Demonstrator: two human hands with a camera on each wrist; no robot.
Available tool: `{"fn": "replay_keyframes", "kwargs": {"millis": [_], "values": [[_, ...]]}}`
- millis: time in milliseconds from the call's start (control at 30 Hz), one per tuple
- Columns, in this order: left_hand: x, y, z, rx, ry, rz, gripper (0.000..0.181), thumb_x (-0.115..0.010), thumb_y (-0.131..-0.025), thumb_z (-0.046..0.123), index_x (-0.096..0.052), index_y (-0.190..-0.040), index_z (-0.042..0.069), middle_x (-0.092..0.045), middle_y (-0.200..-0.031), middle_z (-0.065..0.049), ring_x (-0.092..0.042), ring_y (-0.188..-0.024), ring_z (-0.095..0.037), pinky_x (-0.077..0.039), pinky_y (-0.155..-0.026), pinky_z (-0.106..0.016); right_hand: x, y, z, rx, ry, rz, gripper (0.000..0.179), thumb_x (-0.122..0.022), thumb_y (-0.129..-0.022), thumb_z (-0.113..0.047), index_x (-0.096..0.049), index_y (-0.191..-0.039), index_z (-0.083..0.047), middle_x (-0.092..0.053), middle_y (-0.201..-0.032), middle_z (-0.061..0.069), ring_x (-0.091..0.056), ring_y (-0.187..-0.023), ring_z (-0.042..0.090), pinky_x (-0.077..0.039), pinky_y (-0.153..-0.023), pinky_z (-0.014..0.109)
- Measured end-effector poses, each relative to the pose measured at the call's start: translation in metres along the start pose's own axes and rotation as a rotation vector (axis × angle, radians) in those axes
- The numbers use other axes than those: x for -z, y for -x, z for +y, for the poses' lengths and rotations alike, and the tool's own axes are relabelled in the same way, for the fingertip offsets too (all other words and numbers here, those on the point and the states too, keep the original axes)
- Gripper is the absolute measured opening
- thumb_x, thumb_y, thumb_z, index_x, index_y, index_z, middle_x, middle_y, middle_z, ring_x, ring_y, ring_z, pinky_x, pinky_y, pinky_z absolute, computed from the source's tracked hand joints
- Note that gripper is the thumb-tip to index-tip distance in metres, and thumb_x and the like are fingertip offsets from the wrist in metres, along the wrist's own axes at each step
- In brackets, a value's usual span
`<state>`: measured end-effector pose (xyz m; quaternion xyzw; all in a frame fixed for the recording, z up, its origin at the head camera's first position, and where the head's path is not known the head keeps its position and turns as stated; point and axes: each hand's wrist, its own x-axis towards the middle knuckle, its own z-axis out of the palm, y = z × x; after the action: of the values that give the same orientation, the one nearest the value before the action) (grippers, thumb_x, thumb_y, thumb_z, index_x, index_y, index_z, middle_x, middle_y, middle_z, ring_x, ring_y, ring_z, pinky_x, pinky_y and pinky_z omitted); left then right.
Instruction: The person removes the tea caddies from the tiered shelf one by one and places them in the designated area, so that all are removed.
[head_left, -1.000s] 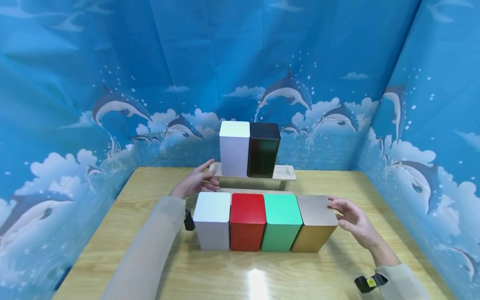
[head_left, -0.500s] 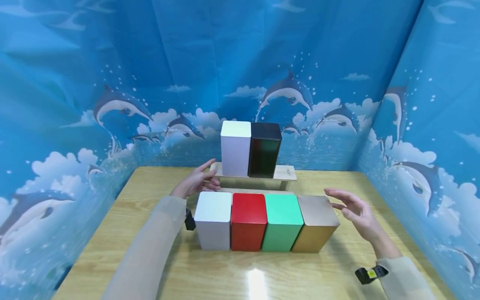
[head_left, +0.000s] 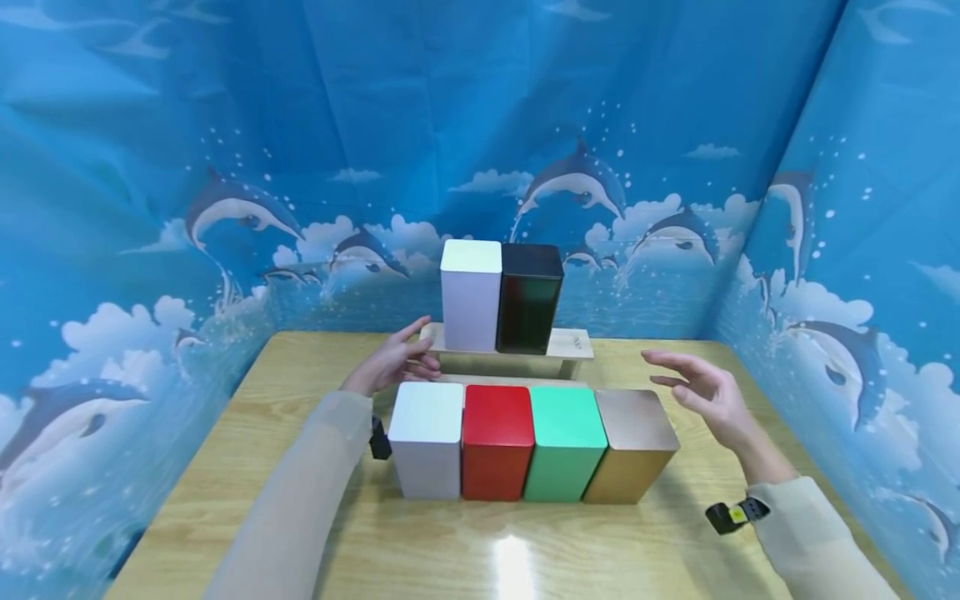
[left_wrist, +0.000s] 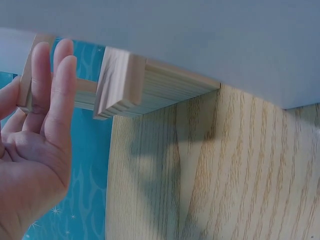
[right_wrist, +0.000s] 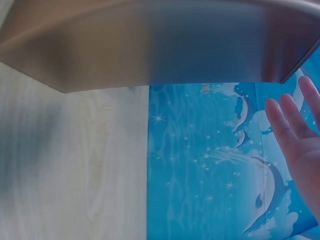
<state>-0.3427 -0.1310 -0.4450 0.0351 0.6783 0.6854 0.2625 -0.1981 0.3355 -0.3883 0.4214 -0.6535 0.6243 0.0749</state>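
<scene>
My left hand [head_left: 393,361] holds the left end of a small wooden shelf [head_left: 572,343], with thumb and fingers about the upper board [left_wrist: 26,90] in the left wrist view. On that board a white box [head_left: 470,298] and a glossy black box [head_left: 529,300] stand side by side. In front of it is a row of tall upright boxes: white [head_left: 426,442], red [head_left: 498,443], green [head_left: 564,445] and bronze [head_left: 632,447]. My right hand [head_left: 708,396] hovers apart from the bronze box, to its right, fingers extended and holding nothing; the right wrist view shows bronze box [right_wrist: 115,50] overhead.
The boxes and shelf stand on a light wood-grain table [head_left: 420,550]. Behind and at both sides hangs a blue dolphin-print curtain [head_left: 390,167]. A lower shelf board [head_left: 517,383] shows just behind the front row.
My right hand has come off the bronze box's upper right side, rising and moving away from it. The left hand and all the boxes stay put.
</scene>
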Motion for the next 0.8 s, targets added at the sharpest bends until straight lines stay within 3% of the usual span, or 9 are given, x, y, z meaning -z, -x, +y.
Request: {"fn": "replay_keyframes", "kwargs": {"millis": [233,467,667,800], "values": [[-0.002,0.006,0.006,0.012,-0.004,-0.026,0.062,-0.045,-0.099,0.031,-0.009,-0.149,0.038,-0.065,-0.091,-0.018,-0.065,-0.09,-0.035,-0.051,-0.083,-0.047,0.001,-0.014,-0.008,-0.067,0.059,0.003,0.035,-0.043,-0.089,0.016,-0.038,-0.123,0.025,-0.043,-0.129,0.034,-0.043,-0.123,0.033,-0.045,-0.095,0.036],[-0.002,0.0,0.0,0.001,-0.007,0.016,0.061,-0.049,-0.097,0.035,-0.015,-0.147,0.042,-0.065,-0.091,-0.017,-0.066,-0.088,-0.035,-0.052,-0.081,-0.046,0.003,-0.029,-0.011,-0.118,0.117,-0.004,0.034,-0.047,-0.089,0.015,-0.041,-0.122,0.023,-0.046,-0.125,0.032,-0.05,-0.117,0.026,-0.047,-0.092,0.033],[-0.002,0.002,0.001,-0.011,-0.011,0.038,0.06,-0.05,-0.096,0.035,-0.018,-0.147,0.041,-0.065,-0.091,-0.018,-0.066,-0.086,-0.035,-0.053,-0.08,-0.046,0.003,-0.052,-0.017,-0.195,0.168,-0.004,0.036,-0.049,-0.091,0.01,-0.042,-0.126,0.017,-0.05,-0.128,0.022,-0.051,-0.117,0.024,-0.047,-0.092,0.029],[-0.001,0.002,0.0,-0.001,-0.004,0.022,0.063,-0.051,-0.096,0.037,-0.016,-0.147,0.041,-0.064,-0.093,-0.019,-0.066,-0.087,-0.034,-0.052,-0.08,-0.046,0.003,-0.068,-0.019,-0.215,0.196,-0.012,0.038,-0.049,-0.092,0.007,-0.043,-0.128,0.014,-0.049,-0.13,0.019,-0.051,-0.117,0.021,-0.047,-0.09,0.026]]}}
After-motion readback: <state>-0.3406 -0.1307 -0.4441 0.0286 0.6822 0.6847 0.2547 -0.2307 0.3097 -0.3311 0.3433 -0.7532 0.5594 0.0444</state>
